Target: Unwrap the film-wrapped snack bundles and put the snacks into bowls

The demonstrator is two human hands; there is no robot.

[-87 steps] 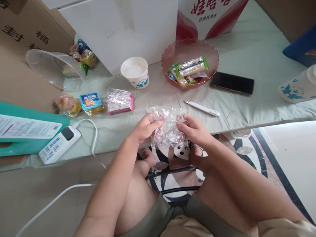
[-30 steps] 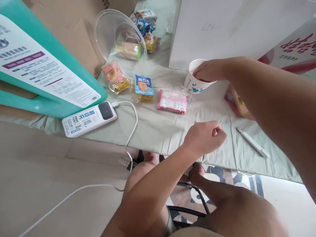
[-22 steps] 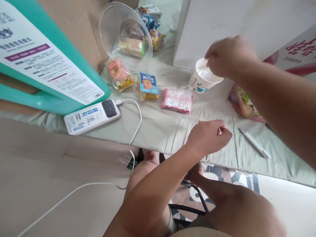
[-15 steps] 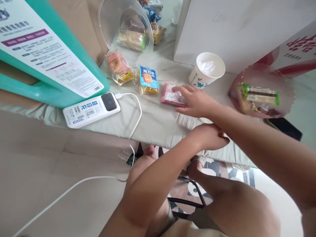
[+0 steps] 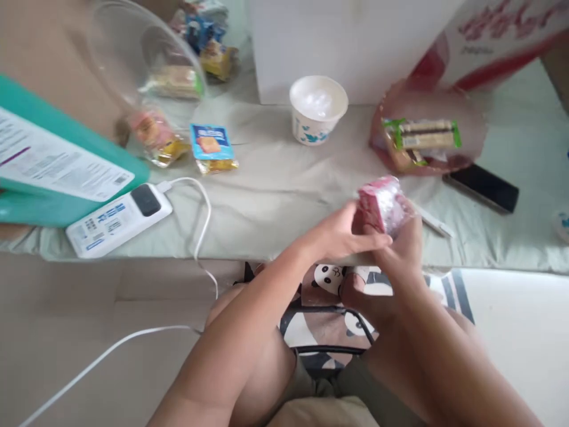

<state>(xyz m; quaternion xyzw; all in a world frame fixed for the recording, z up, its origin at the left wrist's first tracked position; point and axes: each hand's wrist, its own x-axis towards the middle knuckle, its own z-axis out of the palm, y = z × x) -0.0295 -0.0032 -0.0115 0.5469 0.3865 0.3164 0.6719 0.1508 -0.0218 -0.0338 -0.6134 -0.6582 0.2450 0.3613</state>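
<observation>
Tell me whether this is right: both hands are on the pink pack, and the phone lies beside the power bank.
Not quite: the head view shows the phone beside the pink bowl. The left hand and right hand are on the pink pack.

The pink packet (image 5: 379,206) hides some fingers of the left hand (image 5: 340,235) and right hand (image 5: 406,252). The left edge cuts the green jug (image 5: 80,134). The red writing (image 5: 502,25) is blurred.

Small boxy pink-and-white packet (image 5: 382,204) in crinkled clear plastic wrap, tilted, pink side toward the left grip (image 5: 341,232), shiny side toward the right grip (image 5: 406,246), lower end between both, upper end sticking out beyond them
</observation>
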